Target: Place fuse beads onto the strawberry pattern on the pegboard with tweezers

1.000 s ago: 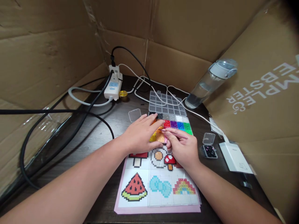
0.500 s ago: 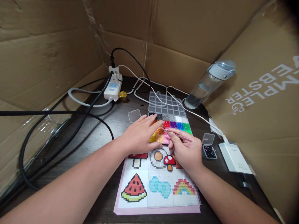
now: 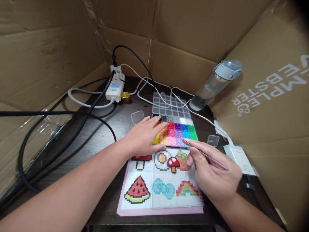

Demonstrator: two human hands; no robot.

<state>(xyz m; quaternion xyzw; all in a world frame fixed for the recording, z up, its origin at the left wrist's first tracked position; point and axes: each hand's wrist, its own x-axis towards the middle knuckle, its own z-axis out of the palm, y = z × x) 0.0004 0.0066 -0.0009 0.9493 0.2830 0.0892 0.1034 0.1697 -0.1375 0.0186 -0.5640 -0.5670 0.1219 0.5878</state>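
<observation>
My left hand (image 3: 146, 133) lies with spread fingers over the left side of a sectioned bead box (image 3: 178, 126) full of coloured beads. Its fingers hide some of the orange and yellow compartments. In my right hand (image 3: 212, 167) a pair of pink tweezers (image 3: 205, 154) is pinched, tips pointing left near the pink and lilac beads. I cannot make out a bead at the tips. Below the box lies a pattern sheet (image 3: 137, 207) with a watermelon picture. A clear pegboard (image 3: 177, 204) covers its right part, and a small red-and-white mushroom (image 3: 173, 164) of beads sits on it.
A white power strip (image 3: 115, 87) with black and white cables stands at the back left, beside a small gold cup (image 3: 126, 97). A water bottle (image 3: 214, 83) leans at the back right. A white charger (image 3: 238, 159) lies right. Cardboard walls (image 3: 183, 38) surround the table.
My right hand has moved right and towards me, drawing the tweezers from the orange beads to near the lilac ones. It now covers the small black-bead case. My left hand stays on the box.
</observation>
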